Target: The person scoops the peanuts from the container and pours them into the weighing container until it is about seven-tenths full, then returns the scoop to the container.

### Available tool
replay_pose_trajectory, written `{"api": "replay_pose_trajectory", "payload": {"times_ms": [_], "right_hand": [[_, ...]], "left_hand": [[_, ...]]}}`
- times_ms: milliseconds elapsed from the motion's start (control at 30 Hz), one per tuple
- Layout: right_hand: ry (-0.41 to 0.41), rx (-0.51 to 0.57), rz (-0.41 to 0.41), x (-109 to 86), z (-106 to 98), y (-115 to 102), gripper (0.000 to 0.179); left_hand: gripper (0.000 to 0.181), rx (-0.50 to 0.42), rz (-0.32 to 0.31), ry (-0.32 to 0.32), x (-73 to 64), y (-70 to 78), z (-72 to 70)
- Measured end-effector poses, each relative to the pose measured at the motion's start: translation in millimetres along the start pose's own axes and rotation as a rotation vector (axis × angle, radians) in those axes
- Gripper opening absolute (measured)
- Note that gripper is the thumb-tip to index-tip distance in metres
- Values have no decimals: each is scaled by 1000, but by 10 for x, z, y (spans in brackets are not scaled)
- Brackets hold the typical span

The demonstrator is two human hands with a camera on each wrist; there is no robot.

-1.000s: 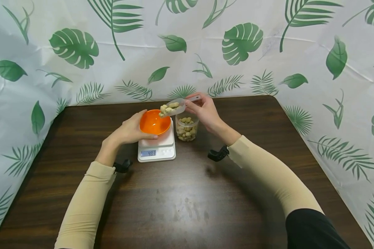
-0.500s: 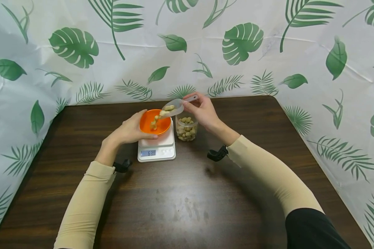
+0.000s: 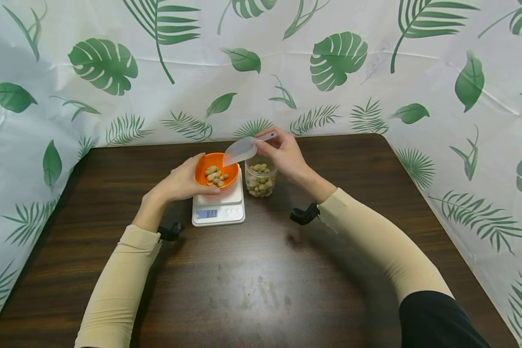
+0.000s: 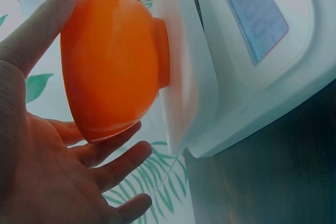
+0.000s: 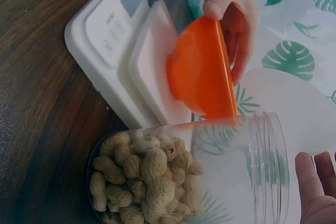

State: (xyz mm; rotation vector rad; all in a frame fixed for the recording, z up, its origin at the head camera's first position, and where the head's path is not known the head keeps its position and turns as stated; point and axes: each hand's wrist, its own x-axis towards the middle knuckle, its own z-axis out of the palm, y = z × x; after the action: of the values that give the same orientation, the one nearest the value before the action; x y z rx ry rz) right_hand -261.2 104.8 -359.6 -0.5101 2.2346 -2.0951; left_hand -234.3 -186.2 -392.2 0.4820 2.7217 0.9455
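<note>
An orange bowl point(image 3: 228, 180) stands on the white platform of a digital kitchen scale point(image 3: 230, 212), with several peanuts point(image 3: 215, 178) inside. My left hand point(image 3: 178, 181) holds the bowl at its rim, thumb on the near side and fingers round the far side. Between thumb and fingers, my right hand point(image 3: 284, 152) pinches the handle of a translucent plastic scoop point(image 3: 240, 150). The scoop is tipped down over the bowl's right rim, and no peanuts show in it. Just under the scoop and right hand stands an open clear jar point(image 5: 226, 145), its lower part filled with peanuts.
The dark wooden table point(image 3: 252, 280) carries the scale and jar near its back edge. A leaf-printed white curtain point(image 3: 282, 63) hangs behind and along the sides. A black strap camera point(image 3: 304, 215) sticks out from the right wrist.
Peanuts have slid out of the scoop into the bowl as the scoop tilted further down to the left. The scale's display has changed. The left hand has stayed in place.
</note>
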Motion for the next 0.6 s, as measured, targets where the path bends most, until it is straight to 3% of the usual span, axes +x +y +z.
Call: {"api": "replay_pose_trajectory", "payload": {"times_ms": [600], "right_hand": [[-32, 14, -37, -66, -174, -104, 23]], "left_hand": [[118, 8, 3, -1, 12, -1, 8]]}}
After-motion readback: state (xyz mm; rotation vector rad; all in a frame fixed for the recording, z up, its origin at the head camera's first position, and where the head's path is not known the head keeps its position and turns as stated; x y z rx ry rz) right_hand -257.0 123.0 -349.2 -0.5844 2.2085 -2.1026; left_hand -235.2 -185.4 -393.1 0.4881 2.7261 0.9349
